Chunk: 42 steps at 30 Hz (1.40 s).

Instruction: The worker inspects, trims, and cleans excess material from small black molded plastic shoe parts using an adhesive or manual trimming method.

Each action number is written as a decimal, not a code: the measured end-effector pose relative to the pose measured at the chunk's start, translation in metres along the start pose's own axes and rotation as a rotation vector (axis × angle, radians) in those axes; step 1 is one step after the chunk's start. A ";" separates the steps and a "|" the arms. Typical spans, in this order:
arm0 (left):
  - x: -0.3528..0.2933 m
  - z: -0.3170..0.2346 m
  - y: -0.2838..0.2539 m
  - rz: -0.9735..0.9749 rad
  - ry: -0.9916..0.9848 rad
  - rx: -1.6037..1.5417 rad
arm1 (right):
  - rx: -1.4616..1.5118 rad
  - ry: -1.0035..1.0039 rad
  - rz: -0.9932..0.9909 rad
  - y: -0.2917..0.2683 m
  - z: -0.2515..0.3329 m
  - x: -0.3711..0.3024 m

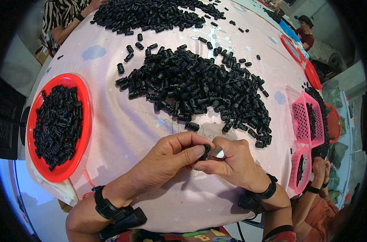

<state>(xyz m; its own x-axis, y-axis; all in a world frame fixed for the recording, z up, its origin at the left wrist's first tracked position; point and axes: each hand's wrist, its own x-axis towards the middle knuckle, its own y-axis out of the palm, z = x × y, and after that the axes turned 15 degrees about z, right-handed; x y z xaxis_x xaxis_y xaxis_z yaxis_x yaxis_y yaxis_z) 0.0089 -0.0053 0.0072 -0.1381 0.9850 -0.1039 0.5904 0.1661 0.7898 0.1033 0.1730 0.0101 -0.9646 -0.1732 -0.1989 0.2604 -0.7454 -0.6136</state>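
Observation:
My left hand (173, 155) pinches a small black cord lock (205, 151) between thumb and forefinger, just in front of the big pile. Pressed up against it is my right hand (238, 163), closed around a small shiny silvery metal piece (218, 152) whose kind I cannot make out. The fingers partly cover both items. Beyond my hands spreads a heap of black cord locks (191, 80), short ribbed cylinders. A single cord lock (192, 126) lies close to my left hand's knuckles.
To the left stands a red round tray (88, 121) filled with black pieces. Another heap (147, 16) covers the far side. Pink baskets (321, 125) line the right edge, near a co-worker's hands (319, 171). Another person's arm (68, 30) is at the far left.

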 end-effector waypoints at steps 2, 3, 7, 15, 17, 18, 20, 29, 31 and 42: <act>0.001 0.001 0.001 0.001 0.004 -0.007 | 0.019 -0.003 -0.006 -0.001 0.001 -0.001; 0.002 0.002 0.001 0.003 0.010 -0.003 | 0.008 0.001 0.001 -0.003 0.002 -0.002; 0.002 0.001 0.000 -0.006 0.004 0.008 | 0.024 -0.012 0.002 -0.002 0.000 -0.001; 0.002 0.004 -0.003 0.001 0.016 0.018 | 0.002 -0.032 0.003 -0.002 -0.001 -0.001; 0.003 0.005 -0.004 0.003 0.019 0.039 | -0.003 -0.032 0.007 -0.002 0.000 0.000; 0.002 0.005 -0.004 0.000 0.019 0.041 | -0.009 -0.026 0.006 -0.002 0.001 0.000; 0.003 0.006 -0.004 0.000 0.018 0.040 | -0.017 -0.016 0.005 -0.002 0.001 -0.001; 0.002 0.002 -0.001 -0.012 -0.005 0.020 | -0.067 -0.028 0.008 -0.004 -0.001 -0.001; 0.002 0.004 -0.001 -0.017 0.020 0.043 | -0.062 0.005 0.028 -0.004 -0.001 -0.002; 0.002 0.006 -0.002 -0.005 0.040 0.045 | -0.009 -0.006 -0.013 0.000 0.001 -0.001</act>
<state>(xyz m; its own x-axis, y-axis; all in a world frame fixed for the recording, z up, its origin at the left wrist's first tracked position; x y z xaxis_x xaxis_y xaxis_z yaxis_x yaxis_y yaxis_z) 0.0123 -0.0038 0.0016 -0.1723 0.9815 -0.0833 0.6249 0.1743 0.7610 0.1045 0.1725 0.0107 -0.9681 -0.1675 -0.1863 0.2482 -0.7419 -0.6229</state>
